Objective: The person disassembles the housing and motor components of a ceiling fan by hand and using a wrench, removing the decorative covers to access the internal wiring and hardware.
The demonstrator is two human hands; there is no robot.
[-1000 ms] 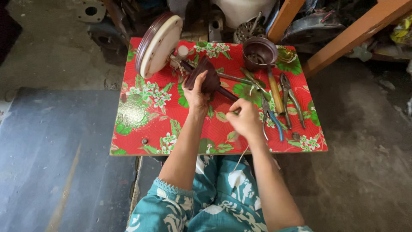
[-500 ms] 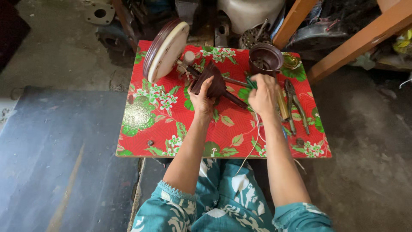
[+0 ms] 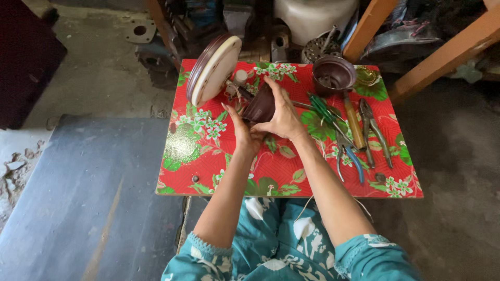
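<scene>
Both hands hold a dark brown cup-shaped part [image 3: 259, 106] above the red flowered table [image 3: 208, 156]. My left hand [image 3: 240, 132] supports it from below and the left. My right hand [image 3: 284, 112] wraps over its right side with fingers spread. A round cream-faced disc with a brown rim [image 3: 213, 70] stands tilted just beyond the part, with thin wires running between them.
A brown bowl-shaped cover [image 3: 333, 75] sits at the table's far right. Beside it lie a green-handled screwdriver [image 3: 325, 112], a wooden-handled tool [image 3: 354, 119], pliers [image 3: 375, 132] and blue-handled pliers [image 3: 350, 156]. Wooden beams [image 3: 448, 49] and metal clutter stand behind.
My right hand has moved from the table's front left-up onto the brown part. Both hands now hold it, and the part sits a little lower.
</scene>
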